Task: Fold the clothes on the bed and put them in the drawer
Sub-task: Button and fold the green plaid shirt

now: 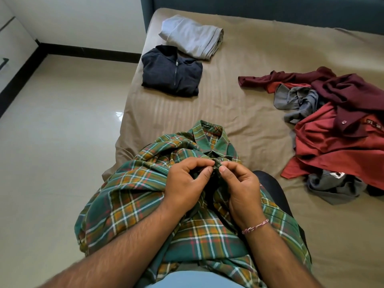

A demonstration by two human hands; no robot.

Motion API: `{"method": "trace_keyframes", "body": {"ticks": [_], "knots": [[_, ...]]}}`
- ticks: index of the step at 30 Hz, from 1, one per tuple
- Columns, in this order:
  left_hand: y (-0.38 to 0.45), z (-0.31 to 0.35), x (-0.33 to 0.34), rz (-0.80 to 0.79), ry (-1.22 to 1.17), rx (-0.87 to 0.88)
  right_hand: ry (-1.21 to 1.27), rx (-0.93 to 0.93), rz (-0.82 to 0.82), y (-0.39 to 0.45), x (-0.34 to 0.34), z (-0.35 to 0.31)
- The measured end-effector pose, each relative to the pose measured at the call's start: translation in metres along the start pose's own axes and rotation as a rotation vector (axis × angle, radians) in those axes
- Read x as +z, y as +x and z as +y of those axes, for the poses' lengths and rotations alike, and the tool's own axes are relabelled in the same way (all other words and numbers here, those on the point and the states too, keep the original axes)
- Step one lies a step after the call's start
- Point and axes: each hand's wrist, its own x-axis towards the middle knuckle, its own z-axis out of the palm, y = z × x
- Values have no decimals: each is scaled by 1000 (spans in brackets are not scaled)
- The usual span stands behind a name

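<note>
A green and orange plaid shirt [133, 200] lies rumpled across my lap and the near edge of the bed [239, 113], collar pointing away from me. My left hand [187, 183] and my right hand [241, 188] meet at the shirt's front placket just below the collar, thumbs and fingertips pinching the fabric at a button. A folded dark navy zip sweater [172, 71] and a folded light grey garment [193, 36] lie at the far left of the bed. An unfolded pile of maroon, red and grey clothes [336, 129] lies at the right.
The bed has a tan striped sheet and a dark teal headboard [259, 9] at the back. A glossy beige tiled floor [58, 125] runs along the bed's left side, with white walls and a black skirting. No drawer is in view.
</note>
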Motion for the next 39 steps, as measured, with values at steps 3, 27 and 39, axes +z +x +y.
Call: {"method": "trace_keyframes", "body": {"ticks": [3,27,39], "knots": [[1,1,0,8,-129,-71,-17,-11,9,1,0,1],[11,-5,-4,-221,-94,-109,-427,-237,-142,6,-13,2],[9,-7,-5,-252,173,-43,-892,-602,-91,2,-10,9]]}}
